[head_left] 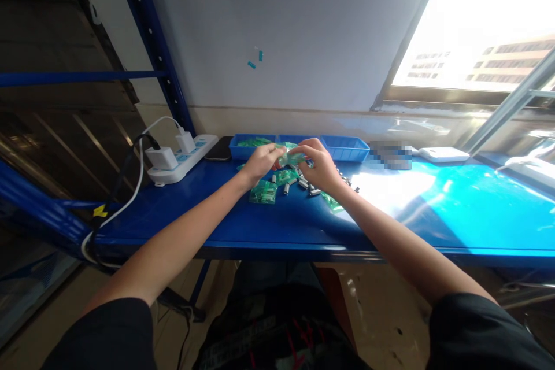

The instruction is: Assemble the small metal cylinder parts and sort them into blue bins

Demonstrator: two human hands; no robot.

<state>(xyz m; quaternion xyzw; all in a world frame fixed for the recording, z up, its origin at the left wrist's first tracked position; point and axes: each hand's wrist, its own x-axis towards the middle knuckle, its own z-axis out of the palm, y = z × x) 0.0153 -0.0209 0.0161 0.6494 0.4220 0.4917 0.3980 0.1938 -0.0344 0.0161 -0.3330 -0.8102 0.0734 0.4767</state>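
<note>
Between them, my left hand (pixel 262 163) and my right hand (pixel 319 165) pinch a small green plastic bag (pixel 289 154) above the blue table. Fingers of both hands are closed on its edges; what it contains is hard to make out. Below, a filled green bag (pixel 263 192) lies flat, with another green bag (pixel 285 177) just behind it. Several small silvery metal pieces (pixel 302 183) are strewn under my right hand. A further green bag (pixel 332 202) is partly covered by my right wrist.
A blue divided tray (pixel 347 149) stands along the wall, green bags (pixel 255 142) in its left compartment. At left are a white power strip (pixel 184 161) with plugs and cables, and a dark phone (pixel 219 148). A white flat device (pixel 443 154) lies at right.
</note>
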